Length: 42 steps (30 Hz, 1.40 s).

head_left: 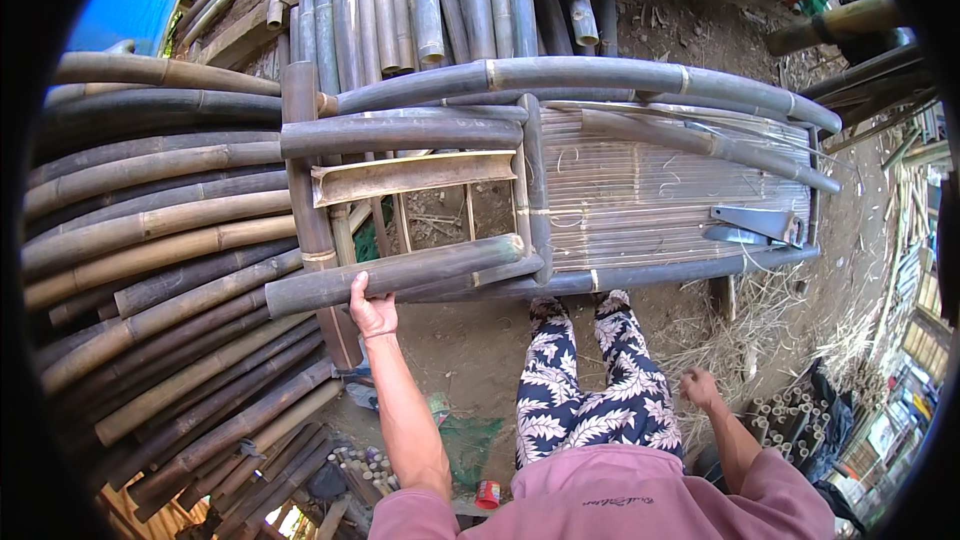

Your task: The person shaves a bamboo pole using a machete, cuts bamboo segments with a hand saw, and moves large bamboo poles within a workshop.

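Observation:
My left hand [373, 312] grips a short dark bamboo pole [440, 266] near its left end, thumb on the near side, fingers partly hidden beneath. That pole slants across the near part of a bamboo bench frame [540, 190], its right end by a crosspiece. Behind it, a split bamboo half [420, 178] lies hollow side up over the frame's open section. Another short bamboo pole [400, 136] rests farther back. Apart from the bench, my right hand [698, 387] hangs beside my right leg, fingers curled, with nothing visible in it.
A handsaw [755, 223] lies on the bench's slatted surface [650, 190], near a loose bamboo pole [700, 148]. Long bamboo poles [160, 210] are stacked to the left, more poles [430, 0] beyond the bench. Shavings [760, 320] litter the ground at right; a red can [487, 494] sits low.

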{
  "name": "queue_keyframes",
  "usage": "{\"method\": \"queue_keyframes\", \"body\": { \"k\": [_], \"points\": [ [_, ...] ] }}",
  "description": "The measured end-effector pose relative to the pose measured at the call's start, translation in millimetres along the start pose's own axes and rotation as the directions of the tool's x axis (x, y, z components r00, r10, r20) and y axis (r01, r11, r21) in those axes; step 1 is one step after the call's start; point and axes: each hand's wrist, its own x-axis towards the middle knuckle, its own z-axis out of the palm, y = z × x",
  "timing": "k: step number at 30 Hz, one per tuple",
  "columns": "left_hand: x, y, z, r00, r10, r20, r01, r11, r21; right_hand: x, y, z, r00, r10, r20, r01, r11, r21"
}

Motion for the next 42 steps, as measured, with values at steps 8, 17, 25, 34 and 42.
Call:
{"method": "queue_keyframes", "body": {
  "k": [8,17,25,34,42],
  "points": [
    [-49,-32,24,0.941,0.010,0.338,0.084,0.961,-0.264,33,-221,40,0.714,-0.692,-0.106,0.677,0.721,-0.145],
    [-82,-123,122,0.922,-0.253,0.292,0.279,0.959,-0.050,55,-343,66,0.653,-0.673,0.348,0.745,0.486,-0.456],
    [31,-70,231,0.483,0.172,0.858,-0.560,-0.693,0.454,121,-218,-43,0.832,-0.534,-0.153,0.409,0.775,-0.481],
    [113,-35,285,0.757,-0.266,0.597,-0.339,-0.941,0.010,240,-212,-56,0.751,-0.637,-0.176,0.422,0.668,-0.613],
    [-13,1,263,0.644,-0.129,0.754,-0.761,-0.205,0.615,213,-241,-21,0.648,-0.700,-0.301,0.489,0.685,-0.540]
  ]
}}
